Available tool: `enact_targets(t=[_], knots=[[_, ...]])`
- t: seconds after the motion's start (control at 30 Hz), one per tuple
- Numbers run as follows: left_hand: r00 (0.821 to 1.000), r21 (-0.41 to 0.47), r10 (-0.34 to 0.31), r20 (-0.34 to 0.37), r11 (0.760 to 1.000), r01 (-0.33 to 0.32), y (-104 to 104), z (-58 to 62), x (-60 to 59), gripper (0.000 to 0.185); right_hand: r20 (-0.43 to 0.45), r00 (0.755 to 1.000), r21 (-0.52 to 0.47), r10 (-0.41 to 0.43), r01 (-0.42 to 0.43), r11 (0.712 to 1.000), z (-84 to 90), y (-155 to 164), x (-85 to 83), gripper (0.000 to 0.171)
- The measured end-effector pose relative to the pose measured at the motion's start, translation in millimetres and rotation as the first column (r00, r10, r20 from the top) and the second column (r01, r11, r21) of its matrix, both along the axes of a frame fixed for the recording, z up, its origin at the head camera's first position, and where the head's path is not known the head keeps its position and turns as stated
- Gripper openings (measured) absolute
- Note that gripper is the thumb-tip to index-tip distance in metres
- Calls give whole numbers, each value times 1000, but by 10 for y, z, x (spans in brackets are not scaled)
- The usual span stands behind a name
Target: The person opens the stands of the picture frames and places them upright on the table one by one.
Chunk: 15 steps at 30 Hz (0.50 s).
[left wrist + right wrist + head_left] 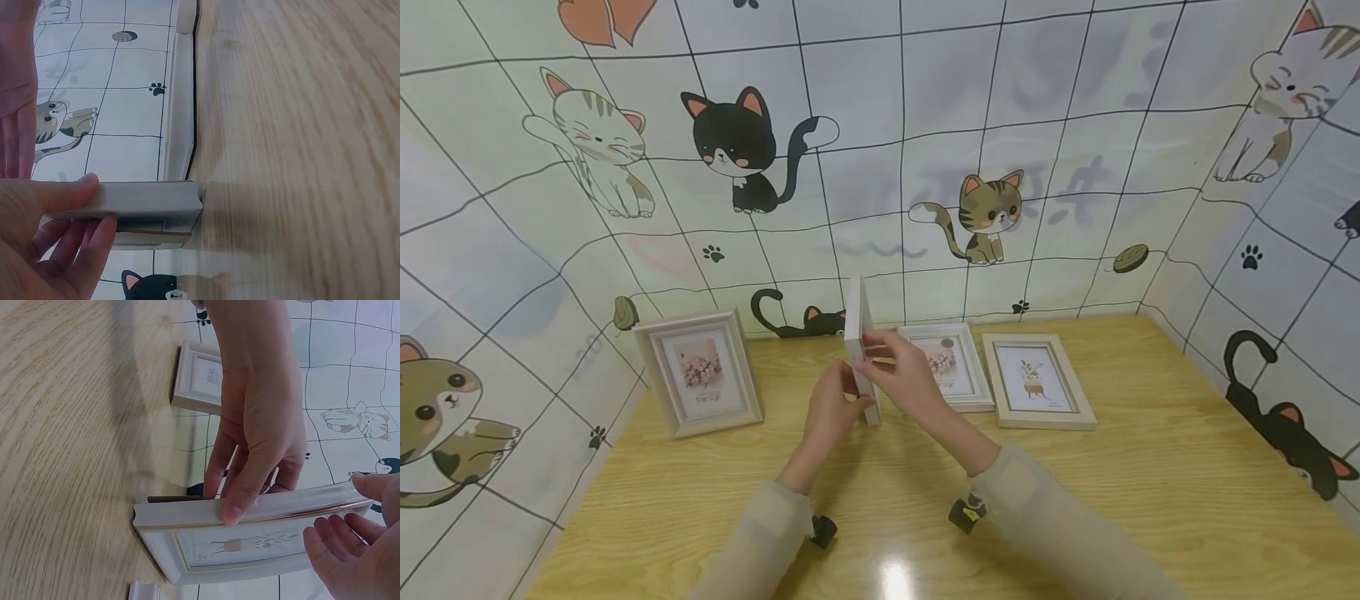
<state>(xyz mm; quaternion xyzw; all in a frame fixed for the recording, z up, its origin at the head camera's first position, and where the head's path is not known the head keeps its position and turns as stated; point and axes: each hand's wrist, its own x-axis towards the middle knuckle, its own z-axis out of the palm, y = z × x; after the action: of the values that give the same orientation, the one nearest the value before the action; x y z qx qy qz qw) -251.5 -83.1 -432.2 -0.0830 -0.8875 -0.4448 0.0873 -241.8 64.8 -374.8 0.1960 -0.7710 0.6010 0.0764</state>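
Observation:
A white picture frame (855, 317) stands upright on the wooden table, edge-on in the head view. My left hand (831, 408) pinches its near side edge, thumb on the edge and fingers behind. In the left wrist view, a thin back stand (150, 238) juts out behind the frame. Its front, in the right wrist view, shows a potted plant picture (250, 544) under the glass. My right hand (902, 371) is higher up, with its thumb (369, 486) at the side edge and its loosely bent fingers (334, 534) before the front face.
A larger cream frame (700, 375) with a flower picture stands at the left. To the right are a white flower-picture frame (955, 367) and a beige plant-picture frame (1037, 382). A cat-patterned cloth wall (865, 125) surrounds the table (1150, 483).

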Motion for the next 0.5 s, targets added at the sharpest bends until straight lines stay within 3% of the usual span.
enact_targets(t=[0.5], knots=[[1000, -58, -2, -16, 998, 1, 31, 14, -17, 38, 3, 999, 17, -39, 39, 999, -43, -39, -47, 42]])
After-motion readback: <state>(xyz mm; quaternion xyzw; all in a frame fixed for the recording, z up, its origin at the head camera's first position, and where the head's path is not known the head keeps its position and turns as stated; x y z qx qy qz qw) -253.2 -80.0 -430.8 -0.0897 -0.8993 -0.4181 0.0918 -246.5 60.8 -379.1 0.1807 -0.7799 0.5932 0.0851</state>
